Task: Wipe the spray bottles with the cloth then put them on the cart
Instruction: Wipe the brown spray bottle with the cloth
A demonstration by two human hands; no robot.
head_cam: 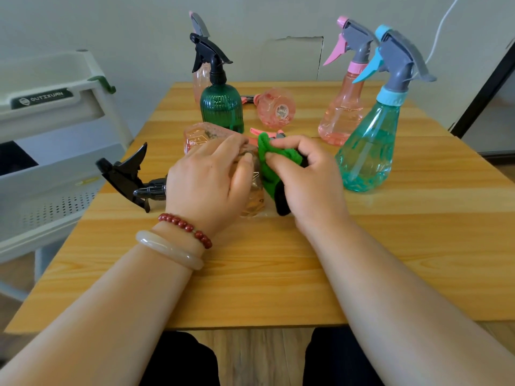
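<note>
While the left hand [206, 179] curls over a clear spray bottle [255, 201] lying on its side on the wooden tabletop [250, 274], with its black trigger head [125, 176] pointing left, the right hand [309, 179] pinches a bunched green cloth [269, 168] against the bottle's right side. Just behind the hands lies a second pale pink bottle [199, 139]. Farther back stand a dark green bottle [221, 107] with a black trigger and, behind it, a tall pink bottle [202, 76]; a round pink bottle [276, 108] lies with its labelled base toward the camera. At right, an upright pink bottle [341, 118] and a teal bottle [367, 151] stand side by side. A white cart [55, 174] stands beside the tabletop's left edge.
</note>
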